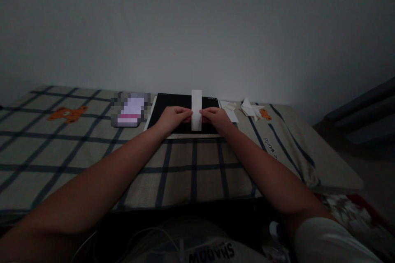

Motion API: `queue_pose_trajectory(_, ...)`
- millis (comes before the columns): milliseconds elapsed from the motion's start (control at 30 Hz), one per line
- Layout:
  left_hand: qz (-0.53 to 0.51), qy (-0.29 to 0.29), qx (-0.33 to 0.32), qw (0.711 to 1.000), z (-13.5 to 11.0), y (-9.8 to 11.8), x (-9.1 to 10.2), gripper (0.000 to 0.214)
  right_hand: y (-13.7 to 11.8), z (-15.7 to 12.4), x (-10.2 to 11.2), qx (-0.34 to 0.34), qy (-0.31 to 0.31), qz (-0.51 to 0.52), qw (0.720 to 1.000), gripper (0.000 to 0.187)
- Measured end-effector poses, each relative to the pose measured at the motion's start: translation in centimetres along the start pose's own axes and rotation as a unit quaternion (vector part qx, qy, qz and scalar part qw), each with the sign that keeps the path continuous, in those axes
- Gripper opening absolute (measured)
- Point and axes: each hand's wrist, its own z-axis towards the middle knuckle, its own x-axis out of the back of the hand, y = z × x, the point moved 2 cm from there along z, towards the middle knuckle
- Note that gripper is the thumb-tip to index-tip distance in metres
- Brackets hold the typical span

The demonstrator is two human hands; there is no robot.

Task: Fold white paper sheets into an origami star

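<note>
Grip narrow: left hand [173, 117] and right hand [218, 117] pinch white paper strip [196, 107] by sides, twelve o'clock, over black notebook [174, 100]. Strip looks folded thin; spiky folded paper [250, 109], three o'clock, looks finished. Cannot tell what's left.

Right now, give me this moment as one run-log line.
left hand: pinching white paper strip, left edge | right hand: pinching its right edge | beneath: black board | board's left: phone | board's right: folded paper

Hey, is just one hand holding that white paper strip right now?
No, the left hand and the right hand both pinch the white paper strip, one at each long edge.
</note>
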Motion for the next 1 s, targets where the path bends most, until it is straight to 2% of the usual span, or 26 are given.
queue_pose_trajectory(167,-0.003,-0.015,0.022,1.000,-0.02,-0.03,-0.03,0.016,-0.02,-0.04,-0.05,0.011,0.005,-0.007,1.000,0.023)
queue_pose_trajectory(500,0.017,0.030,-0.007,0.999,-0.29,0.58,0.05,0.015,-0.22,-0.22,-0.37,-0.039,-0.045,0.033,0.998,0.018)
queue_pose_trajectory(700,-0.014,0.022,-0.016,1.000,-0.27,0.50,-0.11,0.017,0.01,-0.05,-0.14,-0.016,-0.025,0.010,1.000,0.017)
queue_pose_trajectory(833,-0.032,-0.003,0.016,0.999,-0.20,0.36,-0.08,0.016,0.20,0.14,0.14,0.006,0.004,-0.007,1.000,0.019)
queue_pose_trajectory(1000,0.004,-0.037,0.042,0.998,-0.25,0.32,-0.12,0.014,0.05,0.15,0.15,0.015,0.022,-0.015,1.000,0.018)
